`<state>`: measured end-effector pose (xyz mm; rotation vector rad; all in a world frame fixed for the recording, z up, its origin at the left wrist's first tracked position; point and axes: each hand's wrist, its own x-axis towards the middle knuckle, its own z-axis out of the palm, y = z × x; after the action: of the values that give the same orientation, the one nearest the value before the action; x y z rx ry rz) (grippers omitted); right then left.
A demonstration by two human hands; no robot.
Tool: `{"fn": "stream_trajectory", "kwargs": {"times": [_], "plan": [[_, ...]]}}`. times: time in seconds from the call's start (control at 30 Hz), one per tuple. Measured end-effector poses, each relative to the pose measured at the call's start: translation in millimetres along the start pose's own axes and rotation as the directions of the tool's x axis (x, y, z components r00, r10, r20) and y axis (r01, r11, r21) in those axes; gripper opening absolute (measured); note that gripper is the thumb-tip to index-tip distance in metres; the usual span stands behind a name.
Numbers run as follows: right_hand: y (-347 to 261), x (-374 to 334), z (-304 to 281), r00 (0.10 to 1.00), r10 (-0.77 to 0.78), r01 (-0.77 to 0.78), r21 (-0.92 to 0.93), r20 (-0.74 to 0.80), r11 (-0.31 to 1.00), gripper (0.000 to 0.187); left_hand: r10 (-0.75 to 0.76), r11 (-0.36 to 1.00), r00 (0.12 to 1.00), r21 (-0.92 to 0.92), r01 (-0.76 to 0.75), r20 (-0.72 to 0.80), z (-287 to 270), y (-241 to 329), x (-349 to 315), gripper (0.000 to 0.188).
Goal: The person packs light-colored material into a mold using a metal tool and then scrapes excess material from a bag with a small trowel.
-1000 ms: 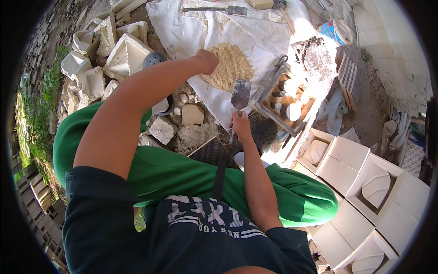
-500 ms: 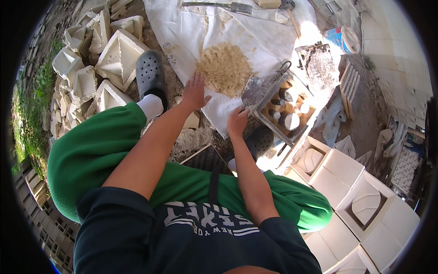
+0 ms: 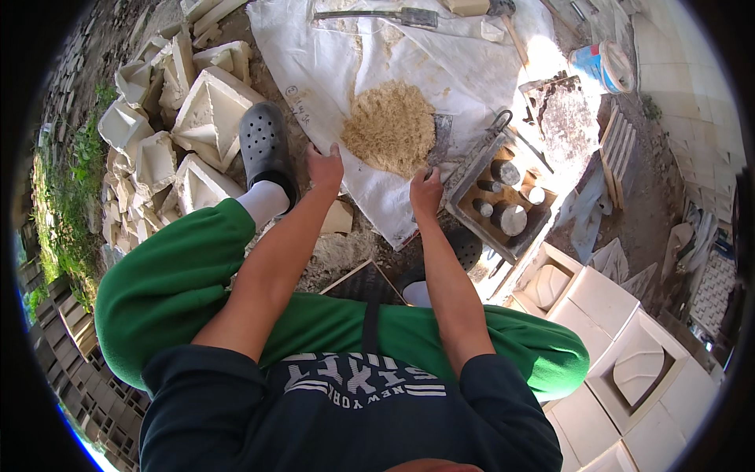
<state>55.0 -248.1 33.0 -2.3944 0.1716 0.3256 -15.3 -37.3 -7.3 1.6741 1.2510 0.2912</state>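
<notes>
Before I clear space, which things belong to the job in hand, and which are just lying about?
Apparently in the job:
- white sheet, left hand at its edge
- trowel, in the right hand's grip
- sandy pile

Seemingly just lying about:
- bucket
- wooden slats
- hollow pale blocks

Taking the heap of grains [image 3: 389,128] as the clock's centre, the sheet [image 3: 307,47] lies under it; the trowel [image 3: 444,134] is just beside it at 3 o'clock, on the sheet; the right hand [image 3: 426,190] is near at 5 o'clock, the left hand [image 3: 323,167] at 8, by the sheet's edge; a flat-bladed tool [image 3: 419,16] lies on the sheet at 12; at 4 stands the box [image 3: 473,171], cylinders [image 3: 513,219] inside; the bucket [image 3: 605,68] is well apart, between 2 and 3; stacked blocks [image 3: 595,297] fill the space between 4 and 5; a shoe [image 3: 264,138] is at 9, piled moulds [image 3: 211,108] beyond it.
</notes>
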Motion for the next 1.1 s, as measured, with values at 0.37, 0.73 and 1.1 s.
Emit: {"fn": "stream_trajectory", "kwargs": {"times": [0.37,0.73,1.1], "plan": [[-14,-4,-11,0.956,-0.284,0.277,-0.090,-0.077,0.957,0.043,-0.154,0.973,0.982,-0.153,0.170,0.112,4,20,1,0.029],[14,6,-7,0.952,-0.283,0.303,-0.223,0.118,0.926,0.032,-0.027,0.978,0.993,-0.203,0.050,0.117,11,42,-25,0.028],[-12,-1,3,0.977,-0.179,0.199,-0.189,0.118,0.961,0.047,-0.123,0.868,0.971,-0.452,0.206,0.206,12,29,-20,0.025]]}}
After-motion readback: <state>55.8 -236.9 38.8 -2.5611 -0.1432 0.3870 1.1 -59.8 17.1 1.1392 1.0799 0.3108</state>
